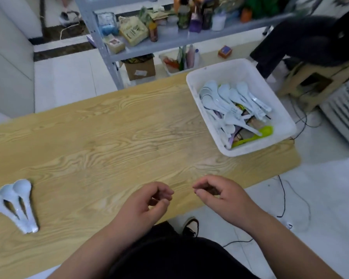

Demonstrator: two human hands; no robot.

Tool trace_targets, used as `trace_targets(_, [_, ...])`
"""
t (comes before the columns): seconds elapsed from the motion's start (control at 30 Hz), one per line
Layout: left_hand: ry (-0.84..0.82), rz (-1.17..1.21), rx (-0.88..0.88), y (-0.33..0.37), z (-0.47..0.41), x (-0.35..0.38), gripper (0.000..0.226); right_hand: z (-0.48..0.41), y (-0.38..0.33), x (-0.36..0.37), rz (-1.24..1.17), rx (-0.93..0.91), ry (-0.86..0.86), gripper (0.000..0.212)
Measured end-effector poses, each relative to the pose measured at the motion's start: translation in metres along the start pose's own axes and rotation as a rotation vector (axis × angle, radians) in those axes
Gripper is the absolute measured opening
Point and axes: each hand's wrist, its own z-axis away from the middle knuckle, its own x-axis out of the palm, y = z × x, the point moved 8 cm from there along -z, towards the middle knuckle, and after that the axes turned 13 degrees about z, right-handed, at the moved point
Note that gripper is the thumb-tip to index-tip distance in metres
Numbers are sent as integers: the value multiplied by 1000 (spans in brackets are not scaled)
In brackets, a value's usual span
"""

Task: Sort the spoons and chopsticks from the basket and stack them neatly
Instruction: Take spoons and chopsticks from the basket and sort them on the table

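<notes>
A white plastic basket (280, 109) stands at the table's far right corner. Inside it lie several white soup spoons (226, 97), wrapped chopstick packets (250, 122) and a lime green spoon (258, 134). At the table's near left, three white spoons (16, 202) lie nested in a row, bowls pointing away from me. My left hand (147, 200) and my right hand (222, 196) hover over the near edge of the table, fingers loosely curled and apart, with nothing in them. Both hands are well away from the basket and the spoon row.
The wooden table (119, 137) spans the view. Behind it is a grey metal shelf (169, 39) crowded with bottles and boxes. A person in dark clothes sits on a stool (310, 81) at the far right. Cables (284, 198) trail on the white floor.
</notes>
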Motion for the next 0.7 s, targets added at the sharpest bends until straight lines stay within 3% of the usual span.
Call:
trace_targets(0.2, [-177,63,-76,5,-41,43,23,2,28,-47,-8,96,134,12])
trace_targets(0.33, [-221,22,-24,25,-83,82,21,11,62,-66,-24,142,124,14])
trace_targets(0.53, [-121,52,-23,50,-149,145,17,-7,121,-118,-76,129,37,13])
trace_targets(0.7, [81,73,-66,51,-173,189,15,-44,146,-190,-5,8,-47,15])
